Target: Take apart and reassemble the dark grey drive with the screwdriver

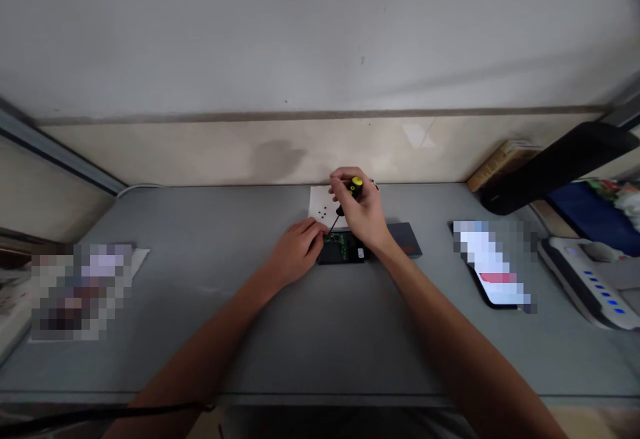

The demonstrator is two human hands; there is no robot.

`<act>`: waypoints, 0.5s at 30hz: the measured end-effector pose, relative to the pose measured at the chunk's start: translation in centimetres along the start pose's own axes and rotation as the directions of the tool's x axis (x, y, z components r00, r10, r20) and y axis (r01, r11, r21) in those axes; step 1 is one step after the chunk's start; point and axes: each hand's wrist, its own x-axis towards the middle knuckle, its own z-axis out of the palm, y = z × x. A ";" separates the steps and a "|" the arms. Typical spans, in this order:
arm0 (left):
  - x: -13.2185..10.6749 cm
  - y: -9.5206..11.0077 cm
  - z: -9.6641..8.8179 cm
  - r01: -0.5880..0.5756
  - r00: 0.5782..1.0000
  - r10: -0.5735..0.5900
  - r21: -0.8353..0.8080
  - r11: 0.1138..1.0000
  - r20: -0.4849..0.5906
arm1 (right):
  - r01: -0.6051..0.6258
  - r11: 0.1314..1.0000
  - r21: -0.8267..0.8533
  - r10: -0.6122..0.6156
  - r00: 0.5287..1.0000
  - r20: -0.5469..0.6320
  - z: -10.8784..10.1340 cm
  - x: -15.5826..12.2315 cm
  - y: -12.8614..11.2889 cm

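Right hand (361,210) pinching a yellow-handled screwdriver (353,189), tip down by a green circuit board (339,246); left hand (296,250) sits at its edge, fingers pressed together.

Circuit board (343,247) partly hidden by the left hand (296,249)

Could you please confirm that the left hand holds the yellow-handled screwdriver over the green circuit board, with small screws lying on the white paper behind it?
Not quite: the head view shows the yellow-handled screwdriver in the right hand, not the left. The rest stands: it is over the green circuit board, with small screws lying on the white paper behind it.
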 end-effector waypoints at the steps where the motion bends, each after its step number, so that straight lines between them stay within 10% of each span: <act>1: 0.0 0.0 0.1 0.000 1.000 0.000 0.006 1.000 0.003 | -0.059 0.993 0.104 0.058 0.998 0.017 0.2 -0.1 0.2; 8: 0.1 0.0 -0.1 -0.014 1.000 0.014 -0.002 1.000 0.025 | -0.210 0.857 0.471 0.198 0.977 0.075 0.6 -0.9 -0.3; 15: -0.3 -0.1 -1.7 -0.097 0.988 0.099 -0.018 0.995 0.120 | -0.244 0.901 0.358 0.221 0.970 0.104 -0.4 -0.9 -0.7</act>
